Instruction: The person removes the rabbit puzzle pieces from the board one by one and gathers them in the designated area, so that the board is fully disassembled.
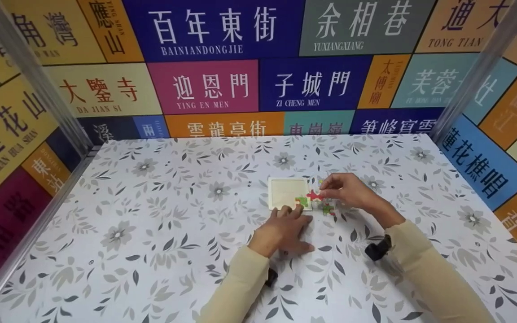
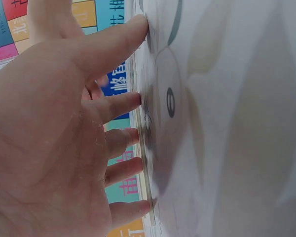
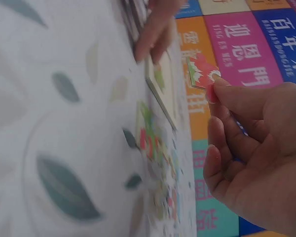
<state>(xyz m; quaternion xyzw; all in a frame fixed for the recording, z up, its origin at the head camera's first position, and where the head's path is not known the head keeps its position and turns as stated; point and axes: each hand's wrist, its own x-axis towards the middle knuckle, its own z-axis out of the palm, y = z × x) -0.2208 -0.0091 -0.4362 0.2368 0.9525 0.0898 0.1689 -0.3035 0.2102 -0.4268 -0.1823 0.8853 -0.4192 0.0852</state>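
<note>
My right hand (image 1: 350, 190) pinches a red jigsaw puzzle piece (image 3: 201, 71) between thumb and fingertips. In the head view it is held near the right rim of a shallow cream puzzle tray (image 1: 270, 194). My left hand (image 1: 282, 229) is spread at the tray's near edge, with its fingertips right at the rim. A green puzzle piece (image 1: 302, 200) with some red lies in the tray's near right corner. The rest of the tray floor shows bare and pale. In the left wrist view the spread fingers (image 2: 123, 170) reach toward the thin tray edge.
Several loose puzzle pieces (image 1: 328, 209) lie on the table just right of the tray, partly under my right hand. A floral-patterned cover (image 1: 173, 193) spreads over the tabletop. Colourful panels with Chinese lettering (image 1: 202, 85) stand behind and at both sides.
</note>
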